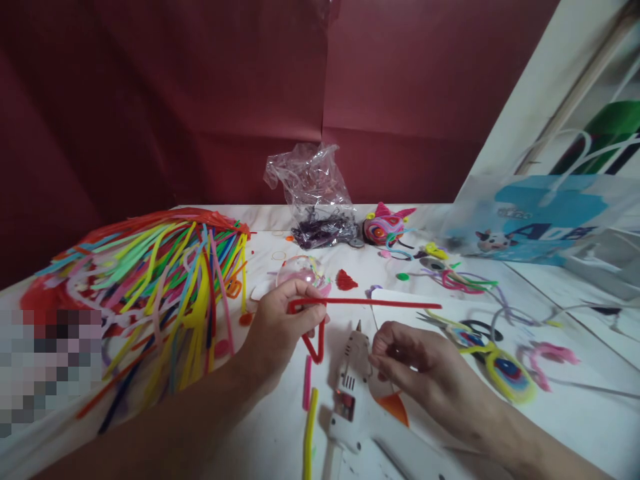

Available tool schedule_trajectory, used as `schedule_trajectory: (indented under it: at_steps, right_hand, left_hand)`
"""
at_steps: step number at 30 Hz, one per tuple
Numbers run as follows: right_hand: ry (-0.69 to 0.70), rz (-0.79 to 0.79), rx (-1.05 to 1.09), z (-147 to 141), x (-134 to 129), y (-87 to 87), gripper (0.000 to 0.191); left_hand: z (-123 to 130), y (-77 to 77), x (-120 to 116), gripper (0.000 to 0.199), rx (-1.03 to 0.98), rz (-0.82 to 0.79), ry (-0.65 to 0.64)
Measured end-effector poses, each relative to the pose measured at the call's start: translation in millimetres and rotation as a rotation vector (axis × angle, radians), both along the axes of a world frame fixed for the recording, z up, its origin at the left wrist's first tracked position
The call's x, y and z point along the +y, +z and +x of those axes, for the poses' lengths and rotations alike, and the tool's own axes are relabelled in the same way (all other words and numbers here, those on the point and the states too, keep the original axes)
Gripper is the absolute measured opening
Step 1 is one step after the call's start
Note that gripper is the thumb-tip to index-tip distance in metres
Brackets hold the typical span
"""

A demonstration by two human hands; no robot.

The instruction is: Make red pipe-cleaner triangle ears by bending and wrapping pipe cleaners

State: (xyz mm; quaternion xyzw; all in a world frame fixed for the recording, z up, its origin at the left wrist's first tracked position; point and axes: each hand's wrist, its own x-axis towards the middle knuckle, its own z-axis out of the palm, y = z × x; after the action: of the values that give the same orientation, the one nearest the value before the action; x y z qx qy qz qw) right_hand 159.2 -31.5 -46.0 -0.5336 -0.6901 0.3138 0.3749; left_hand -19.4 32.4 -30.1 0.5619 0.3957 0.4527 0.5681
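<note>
- Pinching bent red pipe cleaner [383, 303] in left hand [287, 320], left of glue gun [356, 363].
- Curling right hand [417, 360] right of glue gun; cannot tell whether pinching anything.
- Lying left of glue gun: yellow strip [311, 430].

Pipe cleaner [380, 303] in left hand [290, 317]: fuzzy, matt. Glue gun [355, 363] between hands: smooth plastic, metal tip. Clear bag [317, 183] beyond left hand: thin crinkled plastic, glossy. Scissors [430, 321] just beyond right hand [417, 357]: shiny metal blades. Backdrop [240, 87] beyond both: smooth, faint sheen, creased.
</note>
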Motion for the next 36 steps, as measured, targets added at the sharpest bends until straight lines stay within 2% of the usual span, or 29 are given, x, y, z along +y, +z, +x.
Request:
schedule_trajectory:
  at_steps: [6,10,16,21,24,27,32,36]
  right_hand:
    - [0.037,-0.042,0.0,4,0,-5.2,0.025]
    - [0.031,-0.021,-0.084,6,2,-8.7,0.032]
    - [0.027,0.089,-0.11,6,1,-8.3,0.016]
    - [0.003,0.034,-0.163,5,1,-8.3,0.035]
    - [-0.023,0.073,-0.225,6,3,-10.7,0.04]
    - [-0.017,0.131,-0.27,7,4,-12.9,0.036]
    - [0.01,0.141,-0.274,7,3,-13.9,0.019]
    - [-0.016,0.123,-0.328,6,3,-15.1,0.03]
  left_hand:
    - [0,-2.0,2,0.007,0.001,0.004,0.001]
    - [-1,-2.6,1,0.007,-0.008,0.006,-0.006]
    - [0,-3.9,1,0.007,-0.009,0.014,-0.01]
    - [0,-2.7,1,0.007,-0.014,0.019,-0.021]
    - [0,-2.2,1,0.007,-0.016,0.015,-0.02]
    - [0,-2.3,1,0.007,-0.02,0.015,-0.024]
    - [1,-2.6,0,0.009,-0.014,-0.003,-0.008]
    - [2,-2.0,0,0.008,-0.008,0.004,-0.008]
